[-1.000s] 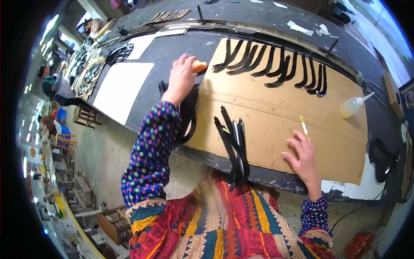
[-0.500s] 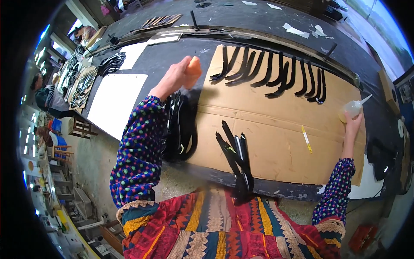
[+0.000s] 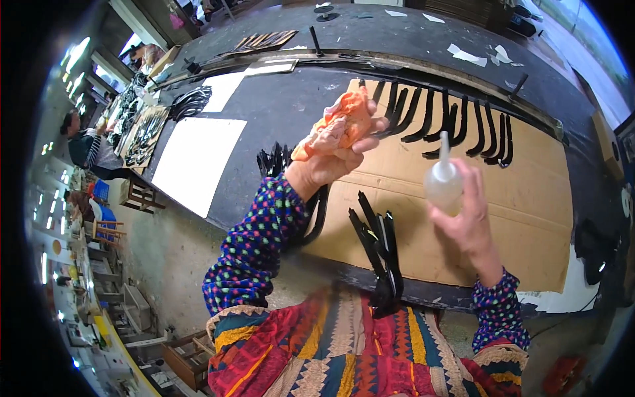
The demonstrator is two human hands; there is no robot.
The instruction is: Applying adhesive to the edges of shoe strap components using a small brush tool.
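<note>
An orange crumpled cloth (image 3: 338, 126) lies in my left hand (image 3: 324, 169), palm turned up and fingers curled at its side. My right hand (image 3: 471, 215) grips a translucent squeeze bottle (image 3: 443, 185), its thin nozzle pointing up. Both hands are raised over a brown cardboard sheet (image 3: 503, 238). Along the sheet's far part lies a row of several curved black strips (image 3: 426, 116), partly hidden by my left hand. A small bunch of black strips (image 3: 378, 245) hangs over the near table edge. More black strips (image 3: 274, 159) are piled left of the cardboard, partly behind my left arm.
White sheets (image 3: 198, 159) lie on the dark table (image 3: 264, 112) to the left. A wooden rail with an upright black peg (image 3: 315, 41) runs along the far side. At the far left a person (image 3: 83, 142) sits by other strips.
My right hand has brought the bottle from the cardboard's right edge leftward to the middle, nozzle now upright. My left hand has moved right and turned over, showing the cloth spread out.
</note>
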